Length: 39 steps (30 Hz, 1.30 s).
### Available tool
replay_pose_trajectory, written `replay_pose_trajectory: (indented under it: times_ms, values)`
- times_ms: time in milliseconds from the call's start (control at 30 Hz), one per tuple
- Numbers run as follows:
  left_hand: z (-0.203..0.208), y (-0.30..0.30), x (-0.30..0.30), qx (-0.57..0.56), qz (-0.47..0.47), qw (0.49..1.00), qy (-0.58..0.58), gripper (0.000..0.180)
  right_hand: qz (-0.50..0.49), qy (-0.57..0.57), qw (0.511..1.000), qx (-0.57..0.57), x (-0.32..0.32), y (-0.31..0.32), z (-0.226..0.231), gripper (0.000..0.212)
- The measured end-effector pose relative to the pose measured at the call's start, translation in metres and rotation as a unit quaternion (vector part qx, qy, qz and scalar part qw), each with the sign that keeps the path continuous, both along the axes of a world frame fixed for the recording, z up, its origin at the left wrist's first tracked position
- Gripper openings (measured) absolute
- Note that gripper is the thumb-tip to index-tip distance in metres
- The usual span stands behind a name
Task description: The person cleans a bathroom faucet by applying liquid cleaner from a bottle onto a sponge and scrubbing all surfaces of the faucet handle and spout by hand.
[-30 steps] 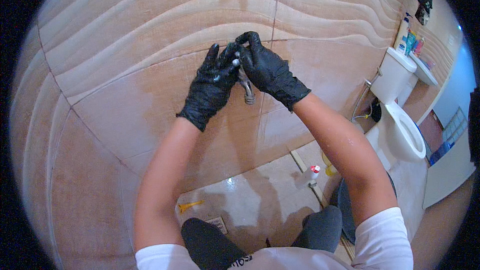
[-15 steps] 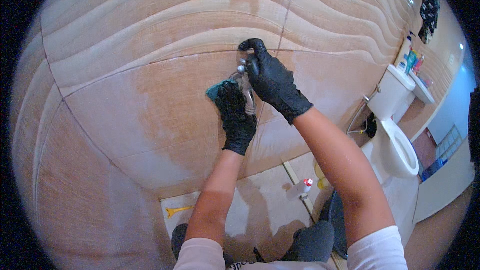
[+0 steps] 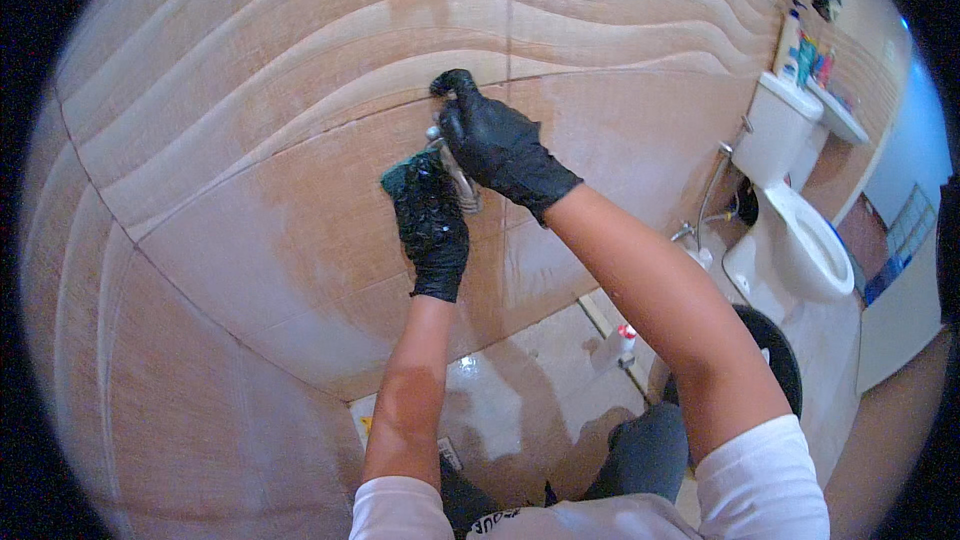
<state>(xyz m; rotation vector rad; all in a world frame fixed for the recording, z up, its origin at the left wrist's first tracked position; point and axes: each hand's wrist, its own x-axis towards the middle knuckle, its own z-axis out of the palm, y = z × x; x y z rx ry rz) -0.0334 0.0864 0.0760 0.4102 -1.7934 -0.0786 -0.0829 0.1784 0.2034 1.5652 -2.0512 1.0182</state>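
My left hand (image 3: pixel 432 230), in a wet black glove, holds a green scouring pad (image 3: pixel 396 178) close beside a chrome wall tap (image 3: pixel 463 190). The pad's outer edge sticks out past my fingers, toward the left. My right hand (image 3: pixel 495 145), also gloved in black, is closed around the upper part of the tap, with the index finger hooked over toward the wall. A small shiny knob of the tap shows between the two hands. My gloves hide much of the tap.
Tiled wall (image 3: pixel 330 180) with raised waves spreads ahead. At right stand a white toilet (image 3: pixel 800 240) and bottles (image 3: pixel 790 50) near its tank. A white bottle with a red cap (image 3: pixel 627 332) and a dark bucket (image 3: pixel 780 360) are on the floor below my right arm.
My view has shifted to the right, so the wall, tap and hands appear farther left. The left hand still holds the pad and the right remains at the tap.
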Motion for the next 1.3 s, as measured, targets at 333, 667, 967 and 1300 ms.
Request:
replay_pose_trajectory:
  times_ms: [333, 667, 967, 1300]
  values:
    - [0.037, -0.009, 0.042, -0.069, -0.152, 0.981, -0.094, 0.027, 0.134, -0.489, 0.831, -0.23, 0.018, -0.02, -0.128, 0.014]
    - [0.132, 0.013, 0.055, -0.26, -0.098, 0.926, -0.257, 0.047, 0.16, -0.528, 0.581, -0.599, 0.033, -0.066, -0.108, 0.017]
    - [0.148, -0.021, 0.044, -0.404, 0.053, 0.838, -0.363, 0.044, -0.098, -0.169, 0.918, -0.344, 0.059, -0.032, -0.123, 0.039]
    - [0.147, -0.02, 0.024, -0.417, 0.093, 0.83, -0.358, 0.045, 0.031, -0.143, 0.942, -0.302, 0.016, -0.029, -0.132, 0.037]
